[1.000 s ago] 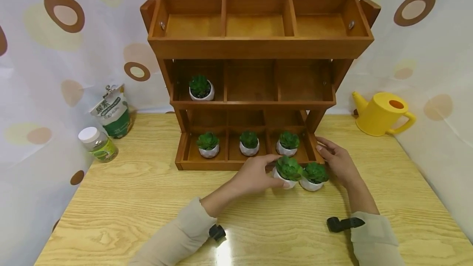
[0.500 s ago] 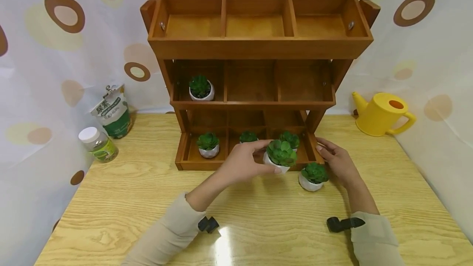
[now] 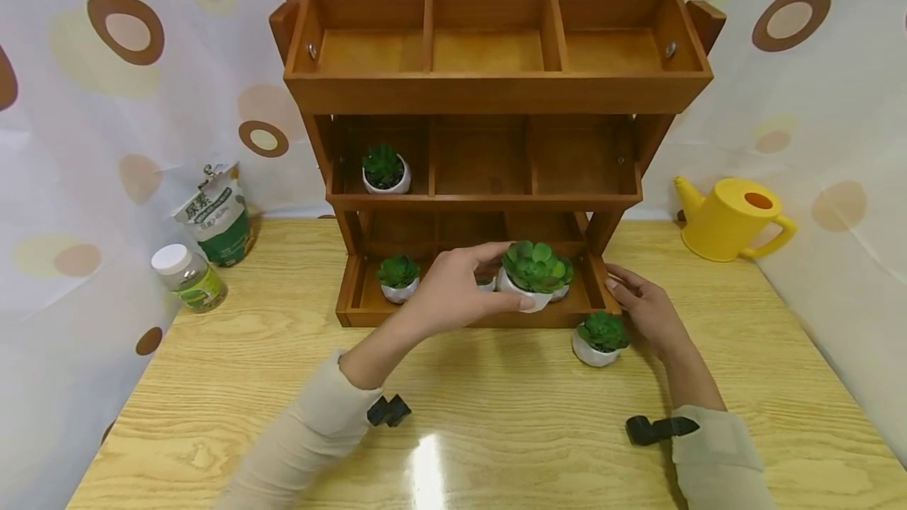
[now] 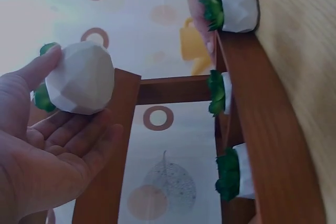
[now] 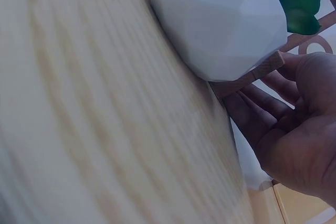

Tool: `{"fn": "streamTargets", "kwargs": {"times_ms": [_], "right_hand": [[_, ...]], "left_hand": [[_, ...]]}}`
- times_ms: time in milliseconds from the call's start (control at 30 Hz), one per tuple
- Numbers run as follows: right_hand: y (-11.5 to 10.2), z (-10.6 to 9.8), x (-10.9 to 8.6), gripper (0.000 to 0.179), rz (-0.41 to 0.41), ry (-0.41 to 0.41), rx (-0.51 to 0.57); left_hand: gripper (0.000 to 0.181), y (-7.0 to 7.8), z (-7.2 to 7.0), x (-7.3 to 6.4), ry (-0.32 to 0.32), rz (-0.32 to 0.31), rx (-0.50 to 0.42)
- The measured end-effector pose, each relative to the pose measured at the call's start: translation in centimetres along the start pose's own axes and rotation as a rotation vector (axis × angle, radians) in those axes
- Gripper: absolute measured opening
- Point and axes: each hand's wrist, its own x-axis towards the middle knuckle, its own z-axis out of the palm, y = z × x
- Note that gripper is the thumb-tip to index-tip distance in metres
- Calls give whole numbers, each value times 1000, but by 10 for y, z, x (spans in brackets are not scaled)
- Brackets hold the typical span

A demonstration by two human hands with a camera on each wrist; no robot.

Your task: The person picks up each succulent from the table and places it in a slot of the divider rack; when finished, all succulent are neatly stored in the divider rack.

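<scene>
Risk sits mostly in the left hand (image 3: 453,290), whose thumb and fingers are curled round a small white faceted pot holding a succulent (image 3: 533,278), lifted clear of the table (image 3: 234,384) in front of the bottom tier of the wooden shelf stand (image 3: 496,93). In the left wrist view the pot rests against the fingertips more than in the palm, so I judge the hold to be light; the smooth, rounded pot could roll out of it and drop onto the pots below. It also hangs close above the potted succulents in the bottom tier, where a careless move could knock one over. The shelf edges above leave little room, and a bumped leaf or rim could tip the pot.

The right hand (image 3: 641,309) lies with relaxed, nearly straight fingers against the right front corner of the bottom tier, holding nothing; a second potted succulent (image 3: 598,337) stands on the table just beside it and could be nudged by that wrist.

Hidden parts: the lifted pot and the left hand cover the middle and right compartments of the bottom tier, so only slivers of the pots there show. The left compartment's succulent (image 3: 398,278) and the one on the middle tier (image 3: 385,168) are plain. The right wrist view is blurred and shows little beyond a white pot, table grain and fingers.
</scene>
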Motion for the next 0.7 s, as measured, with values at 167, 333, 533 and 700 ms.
{"fn": "streamTargets", "kwargs": {"times_ms": [167,333,533,700], "right_hand": [[-1,0,-1,65,-2,0,-1],[-3,0,-3,66,-5,-1,-7],[-1,0,-3,66,-17,3,24],[-1,1,-3,67,-25,4,32]], "left_hand": [[73,8,-12,2,29,2,-22],[70,17,-23,8,51,17,-55],[66,26,-35,21,100,60,-106],[67,32,-48,32,162,73,-85]]}}
